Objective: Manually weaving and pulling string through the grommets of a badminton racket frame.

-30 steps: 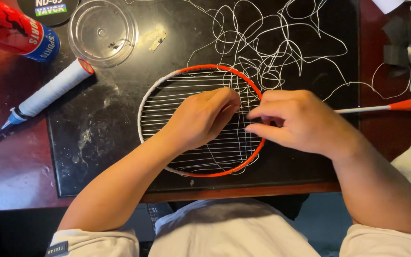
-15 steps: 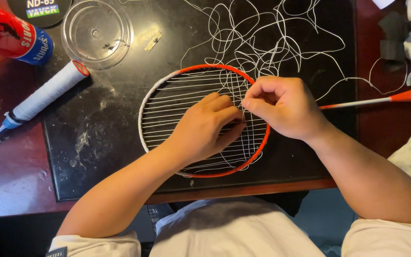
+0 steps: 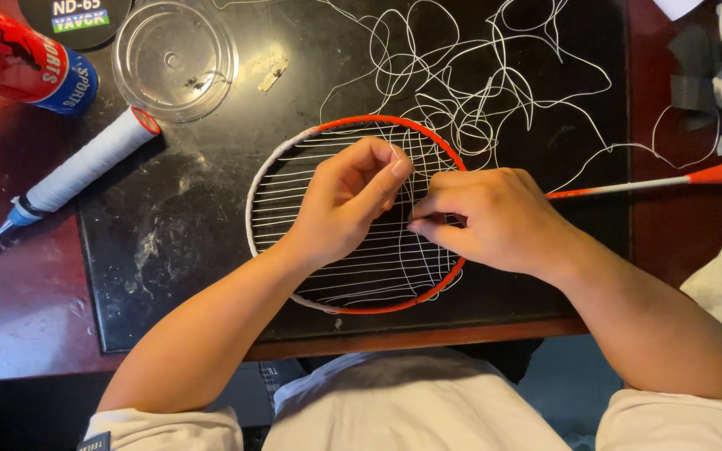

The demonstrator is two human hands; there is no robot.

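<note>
Two hands worked over a red racket head [image 3: 353, 213] lying on the black surface [image 3: 177, 250]. Left hand [image 3: 348, 205] and right hand [image 3: 490, 219] each pinched thin white string [image 3: 461, 100], which looked light, limp and slippery, best held between fingertips close to the frame.

The glossy orange-red racket frame [image 3: 428, 129] carries thin, smooth white string [image 3: 327, 179]. It lies on a matt black mat with pale scuffs [image 3: 169, 242] over the polished reddish-brown wooden table [image 3: 18, 317]. The round clear plastic lid [image 3: 173, 58] shines; the second racket's white wrapped grip [image 3: 89, 159] looks soft and dull.
</note>
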